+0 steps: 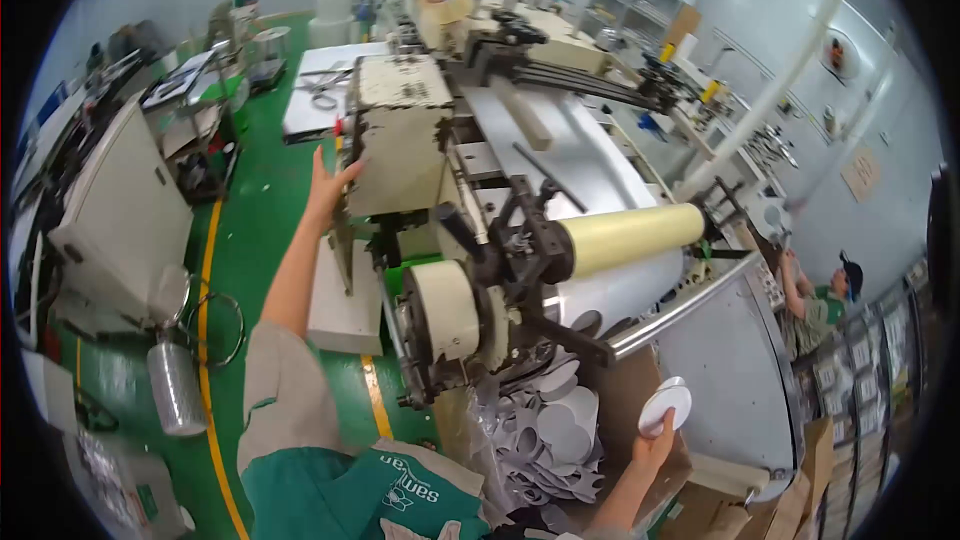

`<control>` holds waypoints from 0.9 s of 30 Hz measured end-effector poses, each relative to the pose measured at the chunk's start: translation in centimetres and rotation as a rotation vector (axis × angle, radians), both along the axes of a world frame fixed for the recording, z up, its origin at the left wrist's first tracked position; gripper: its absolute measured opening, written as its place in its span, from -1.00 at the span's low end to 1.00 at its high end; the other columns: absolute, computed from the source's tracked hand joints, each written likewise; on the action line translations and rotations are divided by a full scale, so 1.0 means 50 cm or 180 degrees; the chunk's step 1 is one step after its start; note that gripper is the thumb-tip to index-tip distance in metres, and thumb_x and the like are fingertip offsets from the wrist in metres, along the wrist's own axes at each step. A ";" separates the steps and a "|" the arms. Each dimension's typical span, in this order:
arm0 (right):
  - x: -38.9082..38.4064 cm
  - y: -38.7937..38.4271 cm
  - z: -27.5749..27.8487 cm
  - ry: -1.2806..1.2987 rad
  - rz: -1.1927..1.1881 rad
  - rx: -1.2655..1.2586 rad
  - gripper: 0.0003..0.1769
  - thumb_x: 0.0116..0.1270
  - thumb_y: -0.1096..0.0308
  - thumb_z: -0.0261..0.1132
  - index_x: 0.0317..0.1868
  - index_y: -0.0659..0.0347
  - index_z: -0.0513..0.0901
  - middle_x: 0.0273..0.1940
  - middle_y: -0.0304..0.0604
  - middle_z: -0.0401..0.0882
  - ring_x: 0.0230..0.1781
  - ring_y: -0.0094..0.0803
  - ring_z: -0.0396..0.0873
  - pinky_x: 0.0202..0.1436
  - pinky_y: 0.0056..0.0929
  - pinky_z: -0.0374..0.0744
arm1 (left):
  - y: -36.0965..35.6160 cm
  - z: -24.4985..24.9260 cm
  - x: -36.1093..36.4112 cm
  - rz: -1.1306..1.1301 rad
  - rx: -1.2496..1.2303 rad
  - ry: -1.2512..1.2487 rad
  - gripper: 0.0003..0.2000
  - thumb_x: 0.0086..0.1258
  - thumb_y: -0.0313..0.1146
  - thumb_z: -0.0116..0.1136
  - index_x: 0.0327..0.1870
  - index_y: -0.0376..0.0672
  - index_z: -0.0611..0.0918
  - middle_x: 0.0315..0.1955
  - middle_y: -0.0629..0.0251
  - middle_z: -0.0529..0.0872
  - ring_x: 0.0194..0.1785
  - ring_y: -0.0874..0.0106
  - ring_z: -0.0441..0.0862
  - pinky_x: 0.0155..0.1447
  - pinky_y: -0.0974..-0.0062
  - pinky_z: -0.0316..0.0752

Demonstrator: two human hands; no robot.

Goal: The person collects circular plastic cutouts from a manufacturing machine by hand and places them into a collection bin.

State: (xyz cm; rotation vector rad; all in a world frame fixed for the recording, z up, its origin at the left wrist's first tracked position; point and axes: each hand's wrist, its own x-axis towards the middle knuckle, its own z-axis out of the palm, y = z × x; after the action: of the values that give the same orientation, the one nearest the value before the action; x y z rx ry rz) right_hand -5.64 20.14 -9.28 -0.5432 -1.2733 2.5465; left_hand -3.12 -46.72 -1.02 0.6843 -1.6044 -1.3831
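Note:
My left hand (330,188) is raised at the side of the worn beige machine housing (403,155), thumb and fingers apart. Its fingers are close to a red knob (338,127) on that housing. In my right hand (655,442) is a small stack of white round discs (664,404), pinched at the edge. Below and left of it, a cardboard box (640,380) lined with clear plastic holds a heap of loose grey-white discs and offcuts (560,430).
A pale yellow roller (635,238) and a black clamp assembly (530,240) stand over a shiny metal sheet (580,155). To the right is a grey panel (720,370). Another person (825,305) works at far right. Scissors (322,95) lie on a white table at left.

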 end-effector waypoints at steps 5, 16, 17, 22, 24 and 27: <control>0.095 0.001 -0.002 -0.0151 0.0147 0.0445 -0.51 0.20 0.37 0.27 0.15 0.20 0.37 0.04 -0.18 0.45 0.05 -0.31 0.43 0.11 -0.28 0.43 | -0.050 0.001 -0.052 -0.0566 -0.0587 -0.0684 -0.06 -0.24 -0.18 0.50 0.22 -0.31 0.23 0.09 0.05 0.40 0.15 0.30 0.38 0.17 0.38 0.32; 0.338 0.022 -0.135 -0.0888 0.3745 -0.1145 -0.57 0.16 0.35 0.31 0.03 0.23 0.41 -0.13 -0.15 0.55 -0.11 -0.37 0.55 -0.04 -0.35 0.53 | 0.094 -0.046 0.038 0.0824 -0.0546 0.0990 -0.50 0.30 -0.27 0.12 0.15 -0.34 0.27 0.07 0.08 0.41 0.12 0.33 0.40 0.15 0.42 0.34; 0.377 0.026 -0.115 -0.0938 0.3759 -0.1236 -0.53 0.14 0.33 0.32 0.05 0.22 0.40 -0.14 -0.16 0.55 -0.13 -0.37 0.54 -0.05 -0.38 0.52 | 0.178 -0.017 0.091 0.0751 -0.0703 0.1144 -0.64 0.35 -0.33 0.03 0.07 -0.34 0.34 -0.01 0.12 0.46 0.06 0.36 0.44 0.12 0.46 0.34; 0.573 0.171 -0.153 -0.0513 0.2620 -0.1651 -0.50 0.11 0.29 0.35 0.03 0.19 0.37 -0.26 -0.17 0.53 -0.27 -0.34 0.53 -0.20 -0.44 0.50 | 0.479 -0.008 0.241 0.0434 -0.0717 0.0724 -0.81 0.43 -0.37 -0.13 -0.23 -0.30 0.50 -0.31 0.27 0.55 -0.23 0.53 0.47 -0.12 0.60 0.39; 0.651 0.222 -0.121 -0.0184 0.2357 -0.2112 -0.54 0.11 0.31 0.35 -0.01 0.19 0.38 -0.28 -0.16 0.52 -0.30 -0.34 0.51 -0.23 -0.46 0.49 | 0.583 -0.036 0.249 -0.0242 -0.0387 0.0838 -0.81 0.43 -0.35 -0.13 -0.24 -0.27 0.51 -0.35 0.29 0.56 -0.27 0.55 0.48 -0.18 0.61 0.38; 0.757 0.275 -0.139 -0.0380 0.2095 -0.2146 -0.61 0.16 0.36 0.29 -0.02 0.19 0.39 -0.19 -0.17 0.48 -0.18 -0.35 0.49 -0.11 -0.45 0.49 | 0.738 -0.064 0.250 -0.1918 0.0433 0.0262 -0.78 0.40 -0.33 -0.06 -0.10 -0.29 0.50 -0.22 0.21 0.58 -0.14 0.47 0.53 -0.04 0.55 0.40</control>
State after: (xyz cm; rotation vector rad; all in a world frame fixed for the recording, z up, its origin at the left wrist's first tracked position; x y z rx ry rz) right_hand 32.23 33.89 -16.24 -0.4410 -0.6447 3.5705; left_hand 9.41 -9.84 -4.23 0.2106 -1.7362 -1.9360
